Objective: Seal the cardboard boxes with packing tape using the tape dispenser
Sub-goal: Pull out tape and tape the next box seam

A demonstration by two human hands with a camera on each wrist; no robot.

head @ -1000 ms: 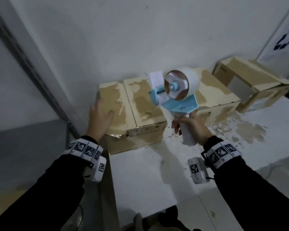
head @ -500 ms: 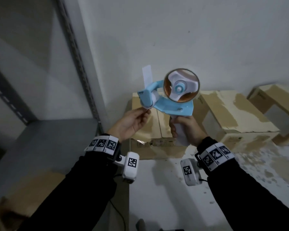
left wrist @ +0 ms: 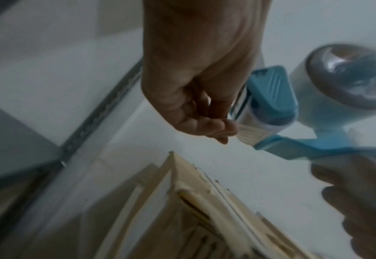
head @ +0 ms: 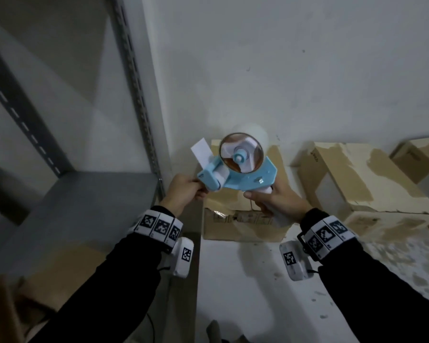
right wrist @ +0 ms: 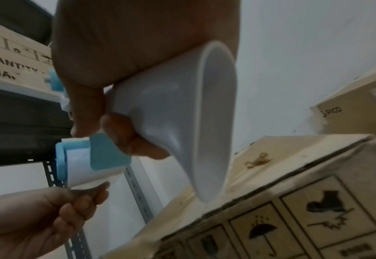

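Observation:
My right hand (head: pixel 266 203) grips the white handle (right wrist: pixel 171 112) of a blue tape dispenser (head: pixel 243 173), held in the air above a cardboard box (head: pixel 240 226) at the table's left end. A white tape roll (left wrist: pixel 328 98) sits on the dispenser. My left hand (head: pixel 195 191) is at the dispenser's front end, its fingertips (left wrist: pixel 224 128) pinching the tape end (left wrist: pixel 246 135) by the roller. A white flap (head: pixel 201 151) sticks up from the front. The box's closed top flaps (left wrist: pixel 206 198) lie below both hands.
Two more cardboard boxes (head: pixel 357 179) (head: pixel 424 157) stand along the wall to the right on the white table (head: pixel 245 280). A grey metal shelf (head: pixel 84 194) with a slotted upright (head: pixel 136 90) stands to the left, with cardboard below it.
My left hand left the box top and came up to the dispenser's front, where it now pinches the tape end. The dispenser has tilted flatter. The head view swung left.

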